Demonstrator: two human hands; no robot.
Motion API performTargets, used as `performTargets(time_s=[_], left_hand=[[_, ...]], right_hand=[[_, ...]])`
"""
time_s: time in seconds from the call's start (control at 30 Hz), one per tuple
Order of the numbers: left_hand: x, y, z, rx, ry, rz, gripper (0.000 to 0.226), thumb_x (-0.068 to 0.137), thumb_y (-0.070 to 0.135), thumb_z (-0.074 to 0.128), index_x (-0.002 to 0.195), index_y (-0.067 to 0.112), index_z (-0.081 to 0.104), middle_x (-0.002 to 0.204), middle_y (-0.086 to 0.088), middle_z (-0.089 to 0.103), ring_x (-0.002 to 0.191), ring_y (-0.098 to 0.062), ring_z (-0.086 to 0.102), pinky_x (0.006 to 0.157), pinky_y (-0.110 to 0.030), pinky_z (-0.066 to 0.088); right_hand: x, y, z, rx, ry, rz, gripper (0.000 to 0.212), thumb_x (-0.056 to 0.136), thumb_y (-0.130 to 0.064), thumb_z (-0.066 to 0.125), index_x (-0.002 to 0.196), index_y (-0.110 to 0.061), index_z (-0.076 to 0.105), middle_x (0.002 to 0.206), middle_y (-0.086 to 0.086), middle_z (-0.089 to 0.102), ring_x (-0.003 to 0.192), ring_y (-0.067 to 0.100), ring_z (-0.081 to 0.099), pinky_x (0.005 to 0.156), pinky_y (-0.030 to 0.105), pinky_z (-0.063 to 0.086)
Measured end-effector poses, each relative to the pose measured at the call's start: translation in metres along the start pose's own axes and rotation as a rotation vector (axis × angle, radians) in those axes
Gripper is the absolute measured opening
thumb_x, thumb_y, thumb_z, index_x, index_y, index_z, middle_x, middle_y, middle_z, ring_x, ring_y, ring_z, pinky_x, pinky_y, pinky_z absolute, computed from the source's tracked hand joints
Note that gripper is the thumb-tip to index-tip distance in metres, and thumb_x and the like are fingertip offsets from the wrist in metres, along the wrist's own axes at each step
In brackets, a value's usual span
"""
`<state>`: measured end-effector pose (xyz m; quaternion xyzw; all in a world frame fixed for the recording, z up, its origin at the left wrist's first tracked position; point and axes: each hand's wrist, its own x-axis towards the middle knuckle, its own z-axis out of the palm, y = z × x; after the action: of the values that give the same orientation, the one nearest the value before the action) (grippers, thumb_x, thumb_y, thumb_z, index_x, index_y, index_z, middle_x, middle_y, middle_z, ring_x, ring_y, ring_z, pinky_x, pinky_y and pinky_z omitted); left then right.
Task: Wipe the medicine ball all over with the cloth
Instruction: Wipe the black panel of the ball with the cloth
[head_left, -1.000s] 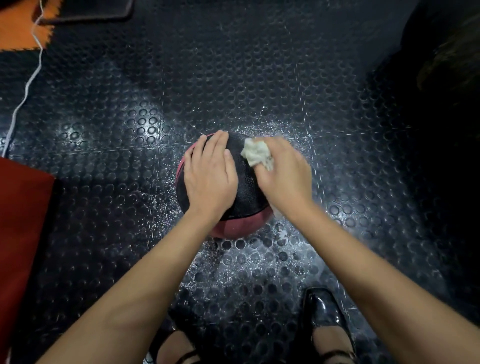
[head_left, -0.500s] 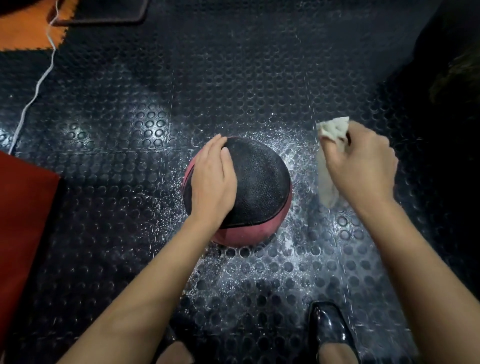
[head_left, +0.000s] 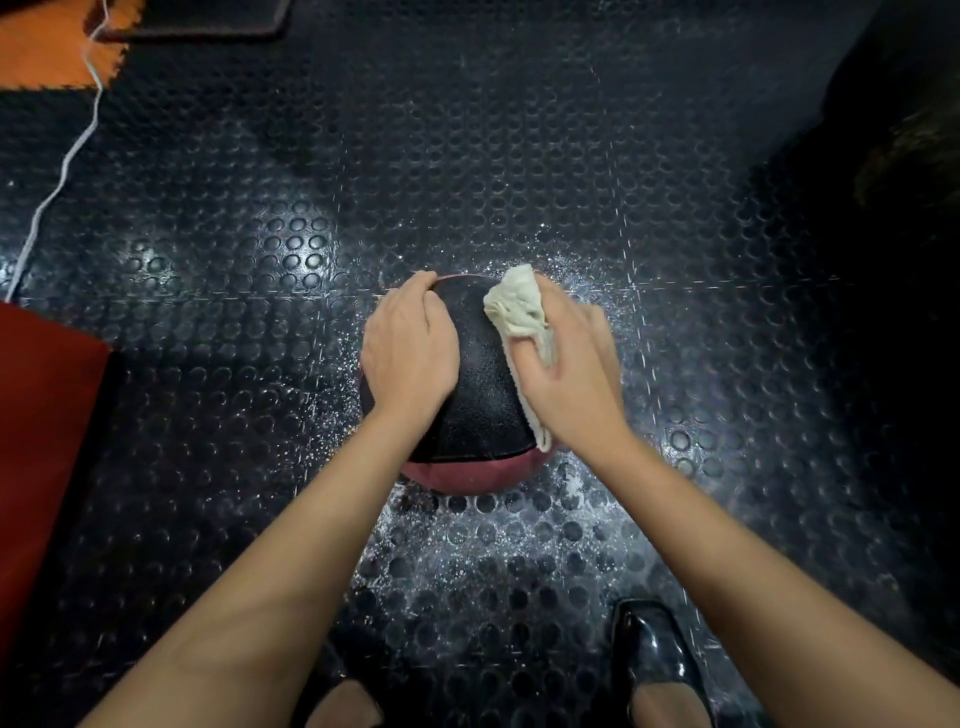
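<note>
Black bumpy floor mats (head_left: 467, 156) lie under the medicine ball (head_left: 480, 395). One left hand (head_left: 408, 353) lies flat on top so the ball cannot roll. Fingers of the right hand (head_left: 566, 379) grip the cloth (head_left: 519, 312), rubbing the ball's right side.

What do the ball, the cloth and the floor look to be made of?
Medicine ball: probably rubber or synthetic leather, matte, finely pebbled black panel over a dull red one.
Cloth: soft off-white woven fabric, likely cotton; it crumples and creases.
Floor: black rubber-like matting with raised round studs, glossy under the light, speckled white around the ball.
</note>
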<state>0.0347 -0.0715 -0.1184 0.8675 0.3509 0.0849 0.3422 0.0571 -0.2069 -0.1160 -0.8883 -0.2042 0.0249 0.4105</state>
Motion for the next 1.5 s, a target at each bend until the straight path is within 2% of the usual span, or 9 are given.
performTargets(time_s=[0.17, 0.3, 0.37, 0.53, 0.7, 0.93, 1.13, 1.33, 1.5], left_hand=[[-0.035, -0.005, 0.005, 0.041, 0.038, 0.213, 0.053, 0.097, 0.03, 0.022, 0.141, 0.018, 0.049, 0.146, 0.003, 0.049, 0.139, -0.018, 0.036, 0.117, -0.04, 0.024], [-0.05, -0.002, 0.019, 0.121, 0.075, 0.299, 0.052, 0.099, 0.028, 0.022, 0.14, 0.012, 0.049, 0.144, -0.002, 0.051, 0.139, -0.021, 0.038, 0.119, -0.039, 0.02], [-0.046, -0.002, 0.017, 0.113, 0.059, 0.281, 0.053, 0.098, 0.028, 0.021, 0.14, 0.013, 0.05, 0.144, -0.002, 0.051, 0.139, -0.02, 0.038, 0.119, -0.04, 0.021], [-0.039, -0.006, 0.01, 0.075, 0.043, 0.25, 0.055, 0.096, 0.03, 0.021, 0.142, 0.017, 0.049, 0.146, 0.003, 0.048, 0.141, -0.015, 0.034, 0.119, -0.039, 0.021], [-0.048, -0.009, 0.017, 0.105, 0.093, 0.29, 0.053, 0.097, 0.03, 0.02, 0.139, 0.016, 0.05, 0.143, 0.001, 0.052, 0.138, -0.019, 0.039, 0.117, -0.041, 0.024], [-0.045, -0.015, 0.006, 0.061, 0.067, 0.236, 0.054, 0.097, 0.03, 0.022, 0.143, 0.018, 0.047, 0.147, 0.004, 0.048, 0.141, -0.015, 0.034, 0.119, -0.037, 0.02], [-0.049, -0.016, 0.009, 0.082, 0.066, 0.285, 0.052, 0.098, 0.028, 0.022, 0.142, 0.018, 0.048, 0.145, 0.002, 0.049, 0.139, -0.016, 0.036, 0.118, -0.04, 0.023], [-0.042, -0.016, 0.005, 0.059, 0.055, 0.245, 0.053, 0.098, 0.029, 0.024, 0.142, 0.016, 0.048, 0.146, 0.001, 0.048, 0.14, -0.017, 0.036, 0.119, -0.04, 0.022], [-0.042, -0.016, 0.008, 0.076, 0.065, 0.265, 0.057, 0.097, 0.033, 0.017, 0.14, 0.015, 0.05, 0.143, 0.001, 0.051, 0.136, -0.018, 0.04, 0.115, -0.043, 0.028]], right_hand=[[0.013, 0.008, -0.015, -0.02, 0.042, 0.159, 0.01, 0.091, -0.028, 0.051, 0.096, -0.023, 0.06, 0.085, -0.004, 0.062, 0.088, 0.022, 0.05, 0.065, 0.033, 0.037], [0.023, -0.025, -0.012, -0.285, -0.035, -0.058, 0.013, 0.085, -0.018, 0.05, 0.075, -0.027, 0.048, 0.078, -0.01, 0.055, 0.08, 0.018, 0.037, 0.06, 0.031, 0.025], [0.017, -0.022, -0.016, -0.313, -0.03, -0.06, 0.014, 0.082, -0.015, 0.051, 0.077, -0.027, 0.048, 0.08, -0.01, 0.055, 0.08, 0.017, 0.035, 0.06, 0.031, 0.024], [-0.008, 0.019, -0.036, -0.214, 0.059, 0.27, 0.007, 0.088, -0.019, 0.053, 0.084, -0.02, 0.059, 0.076, -0.004, 0.057, 0.084, 0.023, 0.051, 0.061, 0.032, 0.029], [0.01, -0.021, -0.016, -0.396, 0.001, -0.086, 0.024, 0.084, -0.016, 0.051, 0.101, -0.023, 0.067, 0.101, -0.012, 0.064, 0.086, 0.018, 0.041, 0.06, 0.029, 0.026], [-0.001, 0.013, -0.032, -0.212, 0.037, 0.262, 0.013, 0.087, -0.017, 0.051, 0.074, -0.017, 0.054, 0.07, -0.001, 0.058, 0.074, 0.024, 0.052, 0.053, 0.029, 0.029], [0.017, -0.029, -0.017, -0.388, -0.1, -0.081, 0.014, 0.087, -0.018, 0.045, 0.083, -0.027, 0.054, 0.087, -0.01, 0.058, 0.083, 0.017, 0.037, 0.057, 0.031, 0.024], [0.003, 0.007, -0.032, -0.287, -0.007, 0.228, 0.009, 0.088, -0.019, 0.05, 0.083, -0.019, 0.057, 0.078, -0.002, 0.058, 0.085, 0.023, 0.048, 0.063, 0.032, 0.029], [0.016, -0.026, -0.016, -0.416, -0.078, -0.066, 0.021, 0.085, -0.016, 0.047, 0.096, -0.024, 0.062, 0.09, -0.009, 0.06, 0.092, 0.02, 0.044, 0.063, 0.03, 0.025]])
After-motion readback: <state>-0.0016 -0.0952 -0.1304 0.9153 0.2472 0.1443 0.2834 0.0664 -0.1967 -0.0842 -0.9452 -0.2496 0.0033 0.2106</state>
